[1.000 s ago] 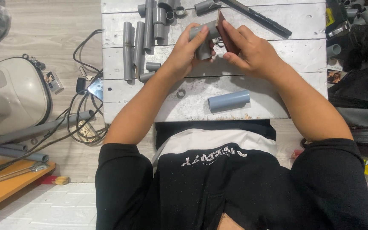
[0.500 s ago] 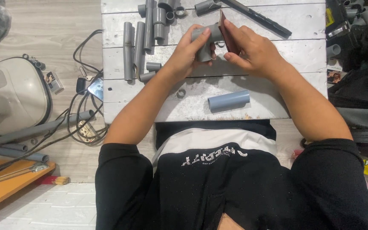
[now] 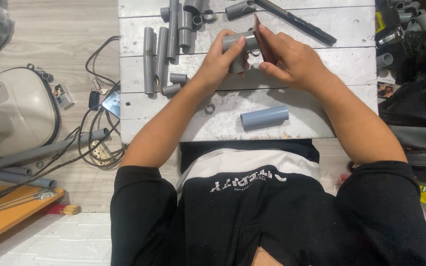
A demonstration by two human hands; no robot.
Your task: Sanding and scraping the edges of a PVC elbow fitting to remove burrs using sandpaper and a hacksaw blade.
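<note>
My left hand (image 3: 216, 63) grips a grey plastic pipe fitting (image 3: 239, 43) above the white plank table (image 3: 351, 34). My right hand (image 3: 292, 56) holds a brown sheet of sandpaper (image 3: 260, 34) pressed flat against the fitting's right end. Both hands meet over the upper middle of the table. Part of the fitting is hidden behind my left fingers.
A short grey-blue pipe piece (image 3: 265, 117) lies near the table's front edge, with a small ring (image 3: 210, 108) to its left. Several grey pipes (image 3: 161, 49) lie at the upper left, a black bar (image 3: 301, 22) at the top. A white machine (image 3: 13, 108) and cables (image 3: 92, 143) sit on the floor at left.
The fitting and sandpaper shifted slightly in my hands, and the fitting turned a little. Both hands stay in the same place.
</note>
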